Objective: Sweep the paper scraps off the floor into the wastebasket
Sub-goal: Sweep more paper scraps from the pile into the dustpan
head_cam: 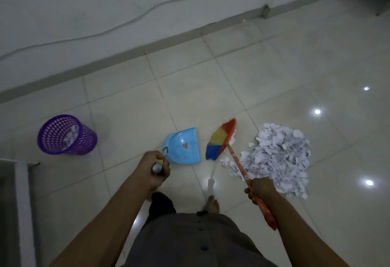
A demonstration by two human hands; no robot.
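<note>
A heap of white paper scraps (276, 157) lies on the tiled floor at the right. My right hand (260, 189) grips the orange handle of a broom (221, 140) whose red, yellow and blue bristles sit just left of the heap, a few scraps against them. My left hand (155, 170) grips the handle of a light blue dustpan (183, 146), which looks empty and has its mouth turned toward the broom. A purple mesh wastebasket (65, 134) stands at the far left with some scraps inside.
A white wall with a grey skirting (147, 47) and a loose cable runs across the back. A grey and white furniture edge (19, 203) fills the lower left. My bare feet (212, 203) stand below the dustpan and broom. Glossy tiles show lamp reflections.
</note>
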